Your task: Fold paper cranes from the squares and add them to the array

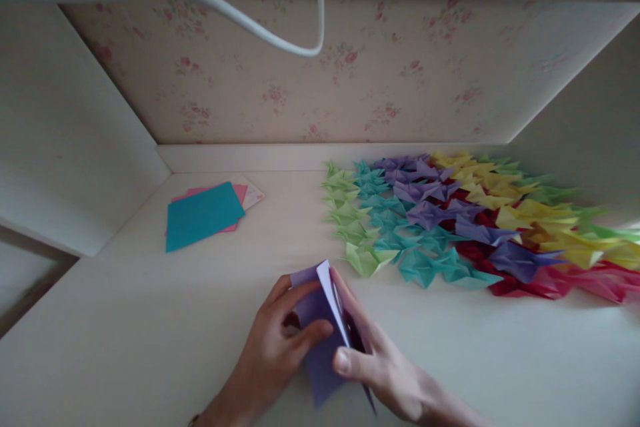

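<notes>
A purple sheet of origami paper (320, 360), partly folded with one flap standing up, is held between both hands just above the table. My left hand (280, 327) grips its left side, fingers behind the top edge and thumb lying on the front. From the right, my right hand (375, 353) pinches the raised fold, thumb in front and fingers behind. Something dark shows between the paper and the right palm; I cannot tell what it is.
Rows of folded paper cranes (420, 213) in green, teal, purple, yellow and red cover the right of the white table (125, 320). A stack of square paper (205, 213), teal on top, lies back left. A white cable (250, 27) hangs in front of the floral wall (300, 93).
</notes>
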`<state>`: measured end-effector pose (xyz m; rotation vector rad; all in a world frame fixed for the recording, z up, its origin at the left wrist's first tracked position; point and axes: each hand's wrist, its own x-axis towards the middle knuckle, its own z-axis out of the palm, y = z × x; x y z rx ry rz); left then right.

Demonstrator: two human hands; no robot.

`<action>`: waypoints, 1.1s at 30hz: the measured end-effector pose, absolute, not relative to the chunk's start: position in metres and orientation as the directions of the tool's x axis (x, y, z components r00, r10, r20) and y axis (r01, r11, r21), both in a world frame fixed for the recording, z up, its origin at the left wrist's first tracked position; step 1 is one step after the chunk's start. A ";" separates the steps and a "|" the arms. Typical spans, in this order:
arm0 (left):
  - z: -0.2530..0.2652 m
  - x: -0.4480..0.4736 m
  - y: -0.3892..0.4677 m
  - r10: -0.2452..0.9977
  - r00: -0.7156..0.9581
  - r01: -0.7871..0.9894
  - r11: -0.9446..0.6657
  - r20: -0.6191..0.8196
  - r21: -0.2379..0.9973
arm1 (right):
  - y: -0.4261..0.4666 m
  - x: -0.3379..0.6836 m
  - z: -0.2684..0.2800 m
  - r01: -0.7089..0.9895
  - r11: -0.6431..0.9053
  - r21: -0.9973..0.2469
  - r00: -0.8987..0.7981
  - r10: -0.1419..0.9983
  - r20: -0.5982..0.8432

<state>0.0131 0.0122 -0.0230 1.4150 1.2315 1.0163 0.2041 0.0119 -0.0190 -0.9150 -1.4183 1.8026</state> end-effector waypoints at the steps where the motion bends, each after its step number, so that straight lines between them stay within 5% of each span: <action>1: -0.022 0.014 0.012 0.991 0.135 0.226 -0.050 0.020 0.973 | 0.012 0.203 -0.021 -0.038 -0.151 -0.988 -0.502 0.858 -0.112; 5: -0.017 0.011 0.013 0.991 0.060 0.328 -0.132 0.119 0.935 | 0.016 0.199 -0.027 0.021 -0.095 -0.995 -0.342 0.935 -0.096; 8: -0.018 0.005 0.017 0.995 -0.091 0.284 -0.023 0.050 0.958 | 0.020 0.200 -0.029 -0.029 -0.126 -0.992 -0.201 0.972 -0.118; 15: -0.020 -0.005 0.024 0.965 -0.163 -0.215 0.168 -0.205 0.962 | 0.030 0.204 -0.027 -0.098 -0.357 -0.929 -0.120 0.931 -0.345; 20: -0.014 -0.005 0.025 0.942 -0.185 -0.353 0.204 -0.281 0.913 | 0.035 0.205 -0.033 -0.108 -0.384 -0.917 -0.078 0.923 -0.377; 33: -0.023 -0.021 0.034 0.919 -0.378 0.046 0.139 -0.112 0.989 | 0.036 0.202 -0.031 -0.242 -0.261 -0.934 -0.070 0.965 -0.252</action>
